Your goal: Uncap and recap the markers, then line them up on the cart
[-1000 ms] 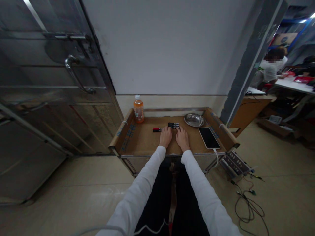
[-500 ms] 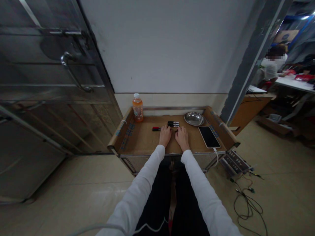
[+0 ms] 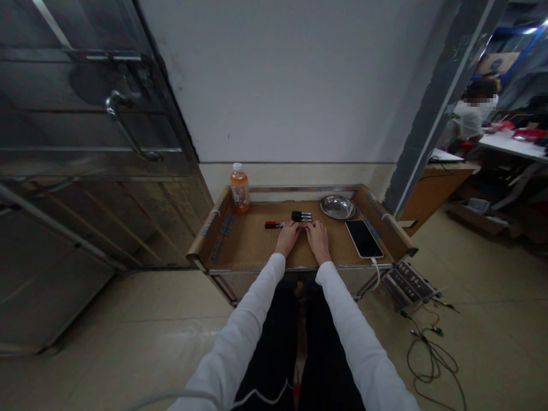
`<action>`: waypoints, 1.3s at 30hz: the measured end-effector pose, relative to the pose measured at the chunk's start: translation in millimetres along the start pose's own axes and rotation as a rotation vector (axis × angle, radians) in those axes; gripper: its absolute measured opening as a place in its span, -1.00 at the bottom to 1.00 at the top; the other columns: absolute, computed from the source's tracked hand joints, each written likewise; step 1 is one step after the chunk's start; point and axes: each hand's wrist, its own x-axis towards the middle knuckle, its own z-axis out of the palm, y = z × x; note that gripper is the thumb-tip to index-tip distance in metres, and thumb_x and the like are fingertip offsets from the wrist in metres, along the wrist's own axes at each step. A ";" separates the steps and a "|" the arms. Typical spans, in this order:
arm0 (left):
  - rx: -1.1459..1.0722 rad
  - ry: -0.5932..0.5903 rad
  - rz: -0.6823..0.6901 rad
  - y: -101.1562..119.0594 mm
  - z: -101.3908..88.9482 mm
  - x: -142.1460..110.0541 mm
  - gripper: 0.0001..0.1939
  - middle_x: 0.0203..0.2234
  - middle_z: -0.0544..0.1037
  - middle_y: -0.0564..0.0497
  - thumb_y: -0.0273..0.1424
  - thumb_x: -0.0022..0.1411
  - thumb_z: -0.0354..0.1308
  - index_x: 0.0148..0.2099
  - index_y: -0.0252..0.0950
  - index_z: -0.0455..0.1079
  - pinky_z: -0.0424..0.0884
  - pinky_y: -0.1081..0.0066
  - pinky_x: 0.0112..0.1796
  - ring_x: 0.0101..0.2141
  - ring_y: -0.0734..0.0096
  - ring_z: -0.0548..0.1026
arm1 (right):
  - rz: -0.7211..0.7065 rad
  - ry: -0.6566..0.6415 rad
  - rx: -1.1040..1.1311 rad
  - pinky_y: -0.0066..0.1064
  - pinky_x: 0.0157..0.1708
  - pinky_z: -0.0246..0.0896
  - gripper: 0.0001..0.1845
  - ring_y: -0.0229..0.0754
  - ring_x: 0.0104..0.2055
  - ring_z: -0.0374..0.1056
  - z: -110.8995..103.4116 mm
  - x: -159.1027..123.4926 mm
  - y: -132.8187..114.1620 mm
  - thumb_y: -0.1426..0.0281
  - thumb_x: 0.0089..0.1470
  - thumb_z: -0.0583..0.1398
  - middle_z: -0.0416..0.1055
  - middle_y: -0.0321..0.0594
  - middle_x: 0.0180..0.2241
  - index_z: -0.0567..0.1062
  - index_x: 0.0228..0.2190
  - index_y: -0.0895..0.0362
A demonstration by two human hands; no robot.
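My left hand (image 3: pixel 289 237) and my right hand (image 3: pixel 317 237) rest low over the cardboard-lined cart top (image 3: pixel 252 242), fingertips meeting. Both have their fingers bent inward and closed; whatever they pinch, if anything, is too small and hidden to name. Just beyond the fingertips lie several black marker pens (image 3: pixel 301 216), side by side in a bunch. A red and black marker pen (image 3: pixel 273 225) lies left of them, its right end reaching my left hand's fingers. Whether that hand touches it I cannot tell.
An orange drink bottle (image 3: pixel 240 189) stands at the tray's back left. At the right are a round metal dish (image 3: pixel 338 207) and a phone (image 3: pixel 363 238) with a white cable plugged in. Cables (image 3: pixel 432 359) lie on the floor. A person (image 3: pixel 473 117) sits far right.
My left hand has shifted right, so its fingertips now meet those of my right hand. More of the red and black marker pen shows. The black pens stay put.
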 end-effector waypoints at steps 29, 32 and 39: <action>-0.083 0.090 0.084 3.1 -1.3 -4.1 -0.52 0.13 0.36 -0.16 -0.52 0.31 -0.12 0.26 -0.30 0.09 0.20 0.26 0.15 0.16 0.33 0.29 | 0.007 0.115 0.189 -0.33 -0.07 0.18 -0.65 -0.12 -0.09 0.34 2.0 1.5 -0.8 0.35 0.31 -0.10 0.46 -0.05 -0.15 0.42 -0.11 0.18; 0.004 0.011 0.059 3.2 2.6 -2.8 -0.53 0.18 0.31 -0.13 -0.46 0.32 -0.10 0.27 -0.26 0.11 0.09 0.17 0.20 0.24 0.28 0.17 | 0.014 0.122 0.179 -0.34 -0.06 0.16 -0.61 -0.13 -0.08 0.33 2.1 1.2 0.0 0.33 0.32 -0.13 0.46 -0.04 -0.15 0.42 -0.08 0.18; 0.086 0.008 0.039 8.4 -6.4 -6.0 -0.67 -0.02 0.44 -0.11 -0.36 0.32 -0.02 0.11 -0.22 0.31 0.15 0.15 0.09 0.04 0.22 0.34 | 0.059 0.146 0.087 -0.36 -0.12 0.13 -0.64 -0.14 -0.15 0.29 -4.8 -1.2 0.3 0.32 0.30 -0.06 0.39 -0.09 -0.20 0.45 -0.05 0.10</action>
